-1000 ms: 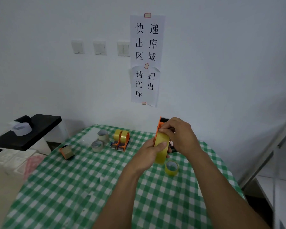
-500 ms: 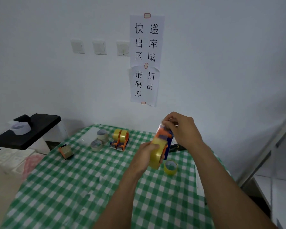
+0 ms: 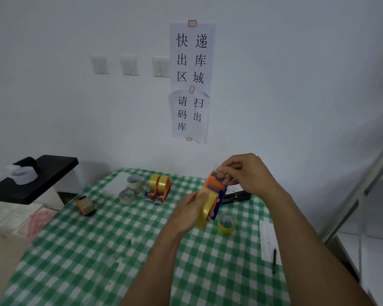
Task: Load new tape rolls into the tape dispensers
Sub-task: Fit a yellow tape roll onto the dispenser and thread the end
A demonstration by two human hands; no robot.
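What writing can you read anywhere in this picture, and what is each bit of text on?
Upper paper sheet taped to the wall: "快递出库区域"
Lower paper sheet taped below it: "请扫码出库"
White label on the dark object behind the hands: print too small to read.
Paper slip near the table's right edge, under the pen: print too blurred to read.
Tape rolls and dispensers: no readable text.

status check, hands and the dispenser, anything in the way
Left hand gripping tape roll seated in orange dispenser, held above table. Right hand pinching at dispenser's top end. Loose yellow roll on cloth just below; nothing blocking.
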